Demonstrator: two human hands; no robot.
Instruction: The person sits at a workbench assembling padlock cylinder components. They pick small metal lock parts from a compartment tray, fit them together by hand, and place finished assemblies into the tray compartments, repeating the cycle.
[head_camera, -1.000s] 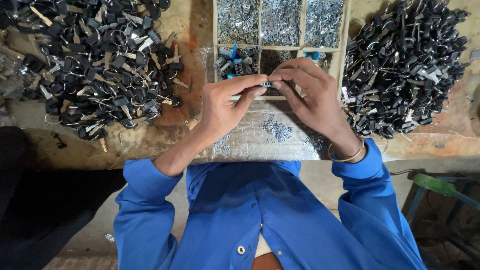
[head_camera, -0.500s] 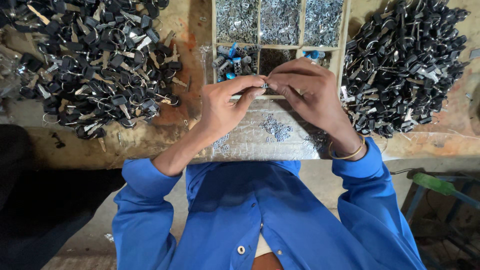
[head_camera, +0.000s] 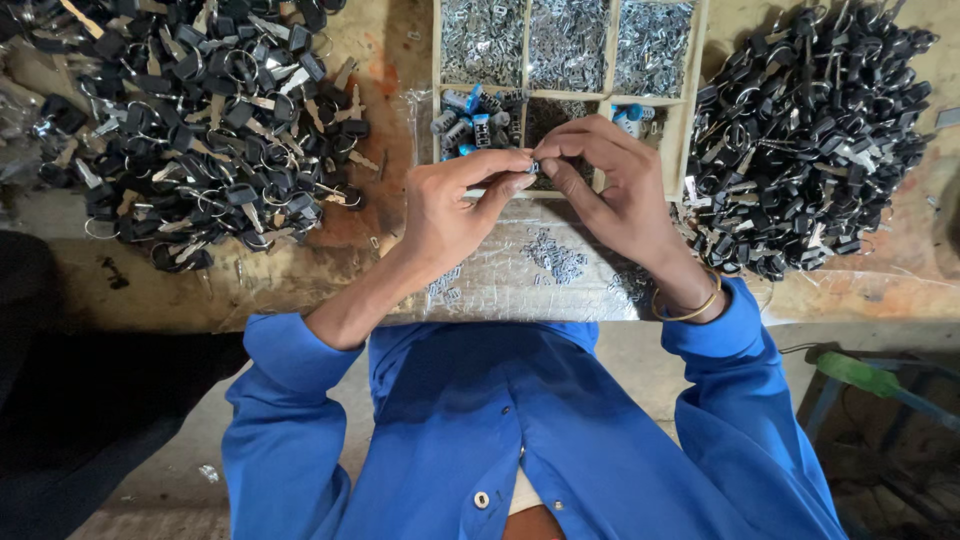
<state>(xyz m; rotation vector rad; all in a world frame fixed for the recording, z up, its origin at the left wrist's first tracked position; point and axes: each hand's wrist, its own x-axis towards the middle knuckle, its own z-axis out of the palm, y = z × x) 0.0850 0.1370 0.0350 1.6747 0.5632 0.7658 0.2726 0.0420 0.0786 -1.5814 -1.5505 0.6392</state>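
Both forearms reach forward from rolled blue sleeves and meet over the near edge of the wooden tray (head_camera: 436, 90), which sits at the far middle of the tabletop (head_camera: 380, 60). The left hand (head_camera: 450, 205) comes in from the left, wrist bent slightly inward, knuckles up; its fingers (head_camera: 500, 170) are curled nearly closed, thumb and forefinger pinched on a small metal part (head_camera: 536, 167). The right hand (head_camera: 610, 185) angles in from the right, a thin gold bangle (head_camera: 690, 308) on its wrist; its fingers (head_camera: 585, 150) are also drawn together, tips pressed on the same part from the other side. The part is tiny and mostly covered, so its shape cannot be told. It is held just above the tray's near row of compartments, beside the one holding blue and silver pieces (head_camera: 475, 125).

The tray's far row is filled with small shiny metal bits (head_camera: 565, 40). Left of the tray lies a wide heap of black-headed keys on rings (head_camera: 200, 120); right of the tray is a second, denser heap of keys (head_camera: 810, 140). On the near side of the tray a clear plastic sheet (head_camera: 500, 280) carries a few loose metal bits (head_camera: 555, 258).
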